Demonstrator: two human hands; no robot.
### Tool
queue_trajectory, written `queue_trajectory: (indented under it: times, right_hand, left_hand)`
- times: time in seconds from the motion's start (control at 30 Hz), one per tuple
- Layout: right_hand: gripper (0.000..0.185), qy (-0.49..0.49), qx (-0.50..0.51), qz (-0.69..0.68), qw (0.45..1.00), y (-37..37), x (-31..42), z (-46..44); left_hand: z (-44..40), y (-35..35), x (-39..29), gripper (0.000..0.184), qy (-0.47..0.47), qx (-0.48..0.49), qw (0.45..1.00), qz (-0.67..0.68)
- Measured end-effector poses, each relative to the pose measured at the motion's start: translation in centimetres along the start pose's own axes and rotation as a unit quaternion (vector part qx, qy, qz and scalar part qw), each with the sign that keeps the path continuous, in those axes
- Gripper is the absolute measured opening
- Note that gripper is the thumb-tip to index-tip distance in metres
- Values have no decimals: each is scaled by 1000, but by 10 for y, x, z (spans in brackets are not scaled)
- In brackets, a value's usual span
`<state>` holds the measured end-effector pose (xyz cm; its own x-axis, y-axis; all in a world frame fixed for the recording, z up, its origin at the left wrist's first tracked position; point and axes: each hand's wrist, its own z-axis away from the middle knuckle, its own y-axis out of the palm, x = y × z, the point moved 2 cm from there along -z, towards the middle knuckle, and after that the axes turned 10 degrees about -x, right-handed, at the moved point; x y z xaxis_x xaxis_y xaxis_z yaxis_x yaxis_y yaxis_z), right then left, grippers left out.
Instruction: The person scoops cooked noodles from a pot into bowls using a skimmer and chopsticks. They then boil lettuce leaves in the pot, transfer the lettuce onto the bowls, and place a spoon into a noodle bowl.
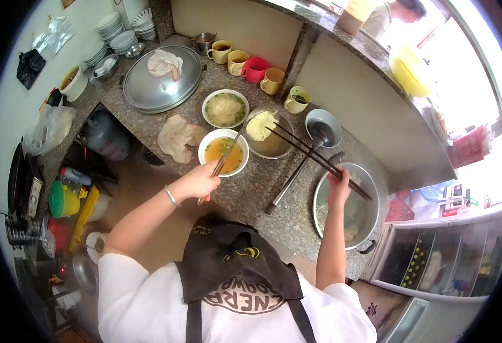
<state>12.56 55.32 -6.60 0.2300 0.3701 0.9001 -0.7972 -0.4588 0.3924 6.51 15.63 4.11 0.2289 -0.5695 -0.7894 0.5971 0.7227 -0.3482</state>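
Where the counter (245, 197) runs across in front of the person, the noodles (258, 128) sit in a scoop over a pan (274, 150), about midway between its front and back edges. Bare stone lies from the soup bowl (223, 154) toward the front edge and across to the ladle (290, 182); to the back, the noodle bowl (226, 110) stands close by the pan.

The left hand (198, 182) is curled tight round the scoop's thin handle (229, 151), which passes over the soup bowl. The right hand (339, 182) grips long chopsticks (302, 150), their tips held narrowly apart at the noodles' right side; whether they pinch any, I cannot tell.

The ladle's head rests in a grey bowl (332, 123), its handle slanting toward the front edge. A pot (375, 197) of cloudy liquid fills the counter's right part. Left of the bowls lie a crumpled cloth (177, 140) and, farther back, a large lid (142, 86). Cups (255, 70) line the back edge below a ledge (371, 48), beyond which a person (385, 20) bends. A fridge (439, 251) stands at right, a gas cylinder (107, 134) below the counter at left.
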Motion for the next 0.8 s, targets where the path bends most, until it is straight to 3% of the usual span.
queue_trajectory:
  times: [0.17,0.23,0.5,0.57,0.7,0.8]
  right_hand:
    - [24,-66,-47,37,996,-14,7,17]
    - [25,-71,-40,50,995,-11,1,17]
    - [25,-113,45,181,976,27,11,39]
    - [26,-181,42,192,964,30,26,44]
    - [22,-156,122,187,962,60,13,53]
    - [23,-177,112,212,955,70,-3,42]
  left_hand:
    - [-4,-6,5,49,20,-33,996,-85]
    - [-16,-6,22,51,166,-99,962,-195]
    - [-18,-2,21,51,163,-135,948,-239]
    - [-19,-3,20,51,171,-147,945,-237]
    - [-18,-2,16,51,188,-160,937,-249]
    - [-11,0,12,51,192,-165,931,-264]
